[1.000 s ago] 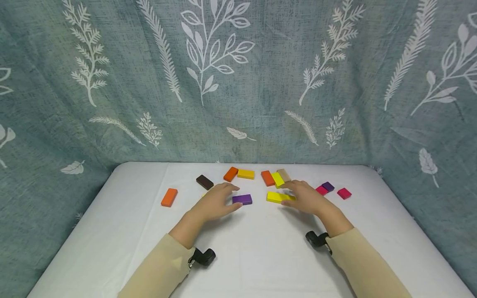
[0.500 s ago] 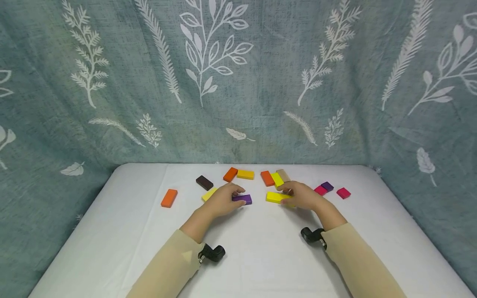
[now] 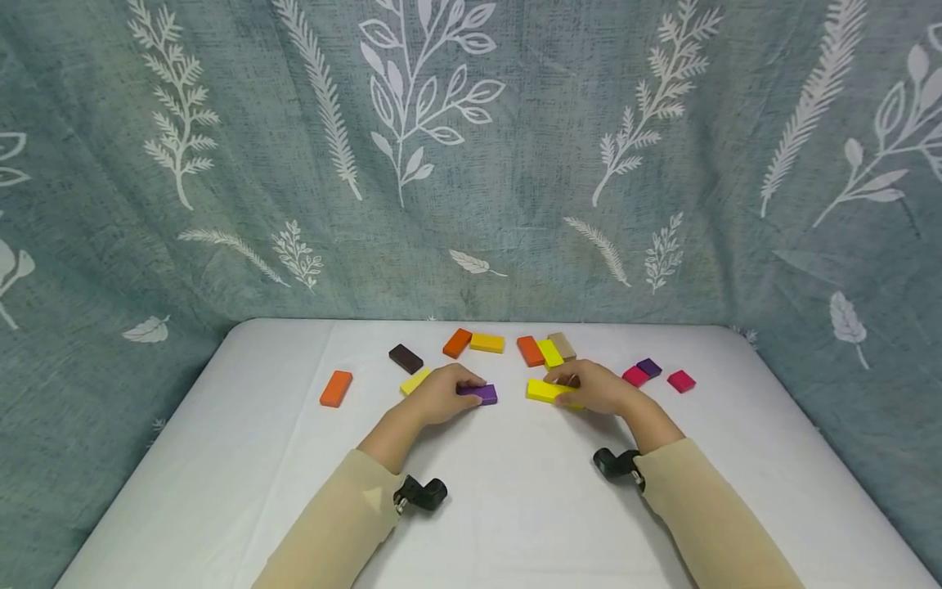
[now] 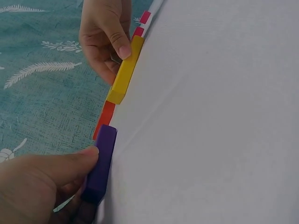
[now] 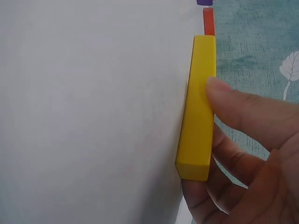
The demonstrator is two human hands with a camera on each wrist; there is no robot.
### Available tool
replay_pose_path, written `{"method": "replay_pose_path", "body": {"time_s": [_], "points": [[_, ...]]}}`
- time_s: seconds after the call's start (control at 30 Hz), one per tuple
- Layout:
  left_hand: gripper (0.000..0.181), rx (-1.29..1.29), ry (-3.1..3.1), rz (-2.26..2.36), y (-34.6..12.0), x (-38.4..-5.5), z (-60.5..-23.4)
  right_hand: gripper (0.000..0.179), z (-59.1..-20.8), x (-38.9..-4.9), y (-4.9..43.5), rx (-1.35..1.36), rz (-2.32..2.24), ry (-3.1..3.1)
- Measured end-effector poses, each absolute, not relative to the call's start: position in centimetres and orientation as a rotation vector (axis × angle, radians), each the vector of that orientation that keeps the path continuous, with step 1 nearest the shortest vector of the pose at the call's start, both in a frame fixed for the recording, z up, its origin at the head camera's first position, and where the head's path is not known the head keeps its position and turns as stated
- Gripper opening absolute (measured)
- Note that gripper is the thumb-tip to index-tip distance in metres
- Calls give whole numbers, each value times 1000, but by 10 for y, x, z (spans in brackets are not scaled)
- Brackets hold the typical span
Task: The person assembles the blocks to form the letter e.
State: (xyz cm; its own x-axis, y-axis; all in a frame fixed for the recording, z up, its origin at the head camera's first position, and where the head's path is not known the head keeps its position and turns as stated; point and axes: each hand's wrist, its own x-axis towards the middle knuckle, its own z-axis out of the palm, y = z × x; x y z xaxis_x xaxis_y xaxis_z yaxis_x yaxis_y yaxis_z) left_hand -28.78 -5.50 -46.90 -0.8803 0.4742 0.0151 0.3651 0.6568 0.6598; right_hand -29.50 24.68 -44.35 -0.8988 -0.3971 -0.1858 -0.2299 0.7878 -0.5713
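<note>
My left hand (image 3: pixel 441 395) pinches a purple block (image 3: pixel 486 395) between thumb and fingers. In the left wrist view the thumb lies on the long side of that purple block (image 4: pixel 101 161). To its right, my right hand (image 3: pixel 599 388) grips a long yellow block (image 3: pixel 543 390) by its right half. Close up in the right wrist view, the thumb presses one face of the yellow block (image 5: pixel 198 107) and the fingers curl behind it. A gap of white cloth separates the two held blocks. A pale yellow block (image 3: pixel 412 382) is partly hidden behind the left hand.
Behind the hands lie a dark brown block (image 3: pixel 406 358), an orange block (image 3: pixel 457 343), an amber block (image 3: pixel 487 343), and a red-orange, yellow and tan (image 3: pixel 562 345) cluster. Another orange block (image 3: pixel 336 388) is at left; pink (image 3: pixel 681 381) and dark purple (image 3: pixel 649 368) pieces sit right.
My left hand has moved slightly right and closed its fingers on the purple block. The right fingers have drawn in around the long yellow block. The other blocks stay put.
</note>
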Motion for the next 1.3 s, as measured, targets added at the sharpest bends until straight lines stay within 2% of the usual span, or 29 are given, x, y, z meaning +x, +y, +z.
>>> {"method": "replay_pose_path", "body": {"time_s": [0.63,1.3], "points": [[24,714,2589,1065,-73,-276,-466,28,-442,-277,223,-657,-875,2539],[25,716,2571,1110,-76,-268,-467,27,-440,-272,196,-675,-775,2574]]}}
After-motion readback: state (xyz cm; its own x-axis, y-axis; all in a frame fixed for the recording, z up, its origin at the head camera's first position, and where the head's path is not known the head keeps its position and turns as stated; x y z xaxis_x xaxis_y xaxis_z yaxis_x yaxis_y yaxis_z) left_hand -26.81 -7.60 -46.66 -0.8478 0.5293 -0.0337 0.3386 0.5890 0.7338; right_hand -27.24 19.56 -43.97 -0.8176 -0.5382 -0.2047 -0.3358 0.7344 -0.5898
